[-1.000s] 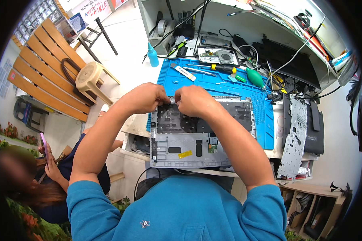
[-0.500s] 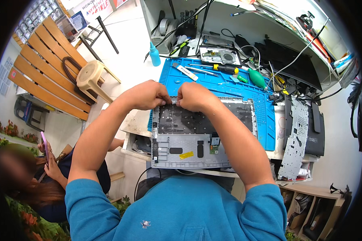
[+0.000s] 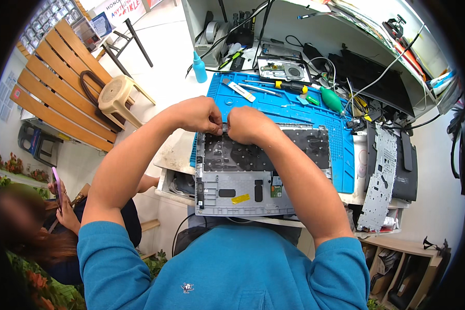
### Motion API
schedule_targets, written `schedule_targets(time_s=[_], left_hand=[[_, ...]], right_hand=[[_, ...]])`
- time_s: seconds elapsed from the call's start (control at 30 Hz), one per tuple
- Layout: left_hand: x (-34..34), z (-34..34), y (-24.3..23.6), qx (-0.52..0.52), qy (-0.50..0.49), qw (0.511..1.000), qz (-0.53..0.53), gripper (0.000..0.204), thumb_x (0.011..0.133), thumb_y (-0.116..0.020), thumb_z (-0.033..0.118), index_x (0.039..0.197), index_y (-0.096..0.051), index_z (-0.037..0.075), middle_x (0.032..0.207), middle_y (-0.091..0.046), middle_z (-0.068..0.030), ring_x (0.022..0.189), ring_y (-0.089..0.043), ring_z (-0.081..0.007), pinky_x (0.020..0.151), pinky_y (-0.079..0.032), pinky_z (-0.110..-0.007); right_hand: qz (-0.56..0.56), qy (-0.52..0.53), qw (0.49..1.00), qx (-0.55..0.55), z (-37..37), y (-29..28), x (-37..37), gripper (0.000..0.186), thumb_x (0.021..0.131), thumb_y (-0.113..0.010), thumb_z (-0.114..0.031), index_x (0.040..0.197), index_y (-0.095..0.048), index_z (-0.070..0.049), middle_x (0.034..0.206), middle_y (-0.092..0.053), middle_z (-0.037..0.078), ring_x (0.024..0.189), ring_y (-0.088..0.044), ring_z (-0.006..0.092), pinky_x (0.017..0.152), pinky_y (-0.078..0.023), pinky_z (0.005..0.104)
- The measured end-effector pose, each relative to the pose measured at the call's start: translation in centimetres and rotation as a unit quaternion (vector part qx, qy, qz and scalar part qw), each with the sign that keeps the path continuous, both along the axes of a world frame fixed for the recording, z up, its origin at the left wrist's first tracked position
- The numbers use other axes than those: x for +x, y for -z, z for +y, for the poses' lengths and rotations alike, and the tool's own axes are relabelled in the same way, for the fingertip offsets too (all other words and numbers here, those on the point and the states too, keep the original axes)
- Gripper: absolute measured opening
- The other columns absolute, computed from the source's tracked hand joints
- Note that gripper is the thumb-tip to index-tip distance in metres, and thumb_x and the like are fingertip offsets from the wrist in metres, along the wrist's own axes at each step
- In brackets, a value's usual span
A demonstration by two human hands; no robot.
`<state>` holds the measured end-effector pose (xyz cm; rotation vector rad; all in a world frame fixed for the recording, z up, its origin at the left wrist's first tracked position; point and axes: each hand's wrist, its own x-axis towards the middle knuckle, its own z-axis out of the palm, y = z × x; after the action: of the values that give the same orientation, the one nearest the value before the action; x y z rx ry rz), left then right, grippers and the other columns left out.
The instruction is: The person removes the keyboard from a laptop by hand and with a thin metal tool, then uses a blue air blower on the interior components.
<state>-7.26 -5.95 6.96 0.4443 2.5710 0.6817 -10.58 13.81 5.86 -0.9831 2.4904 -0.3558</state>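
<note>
An opened grey laptop top case lies inner side up, with a black keyboard backing in its upper part, a small green board and yellow tape. At its upper edge, left of centre, my left hand has thumb and fingers pinched together on a spot too small to make out. Just right of it, my right hand is closed at the same edge, its fingertips hidden behind its knuckles. The case rests on a blue silicone mat.
Tools such as a yellow-black screwdriver and green air blower lie behind the case, near a blue bottle. A perforated metal plate leans at the right. A person holds a phone at lower left, near a plastic stool.
My left hand and forearm have shifted slightly, the hand arching higher with its fingertips angled down at the edge. My right hand stays close beside it, moved only a little.
</note>
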Motion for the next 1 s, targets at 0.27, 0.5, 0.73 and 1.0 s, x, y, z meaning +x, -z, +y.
schedule_targets(time_s=[0.27, 0.5, 0.73, 1.0], left_hand=[[0.4, -0.2, 1.4, 0.019, -0.021, 0.999, 0.02, 0.02, 0.09, -0.083, 0.024, 0.096, -0.08, 0.005, 0.089, -0.075, -0.0113, 0.085, -0.07, -0.0256, 0.079, -0.054, -0.04], [0.4, -0.4, 1.2, 0.004, 0.006, 1.0, 0.012, 0.019, 0.095, -0.079, 0.024, 0.101, -0.077, 0.006, 0.095, -0.074, -0.0112, 0.089, -0.069, -0.0268, 0.081, -0.054, -0.04], [0.7, -0.5, 0.6, 0.002, 0.027, 0.999, 0.02, 0.022, 0.098, -0.075, 0.027, 0.104, -0.076, 0.006, 0.095, -0.075, -0.0121, 0.088, -0.069, -0.0288, 0.083, -0.054, -0.042], [1.2, 0.1, 0.2, -0.009, -0.004, 1.0, 0.023, 0.025, 0.099, -0.072, 0.03, 0.108, -0.077, 0.007, 0.093, -0.076, -0.0126, 0.088, -0.07, -0.0284, 0.083, -0.054, -0.041]], right_hand=[[-0.015, 0.019, 1.0, -0.001, 0.2, -0.1, 0.3, 0.028, 0.089, -0.065, -0.012, 0.111, -0.082, -0.004, 0.108, -0.078, 0.026, 0.104, -0.075, 0.041, 0.092, -0.06, 0.0479], [-0.02, -0.003, 1.0, 0.022, 0.2, 0.1, -0.5, 0.031, 0.094, -0.065, -0.02, 0.116, -0.081, -0.005, 0.113, -0.078, 0.023, 0.107, -0.074, 0.0399, 0.095, -0.058, 0.048], [-0.043, -0.001, 0.999, 0.025, 0.2, 0.6, -1.2, 0.03, 0.096, -0.068, -0.023, 0.117, -0.08, -0.005, 0.109, -0.079, 0.021, 0.104, -0.075, 0.0372, 0.091, -0.058, 0.046], [-0.075, 0.018, 0.994, -0.083, 2.2, -1.5, -0.4, 0.026, 0.093, -0.069, -0.018, 0.111, -0.081, -0.004, 0.105, -0.079, 0.022, 0.1, -0.076, 0.0371, 0.089, -0.058, 0.0452]])
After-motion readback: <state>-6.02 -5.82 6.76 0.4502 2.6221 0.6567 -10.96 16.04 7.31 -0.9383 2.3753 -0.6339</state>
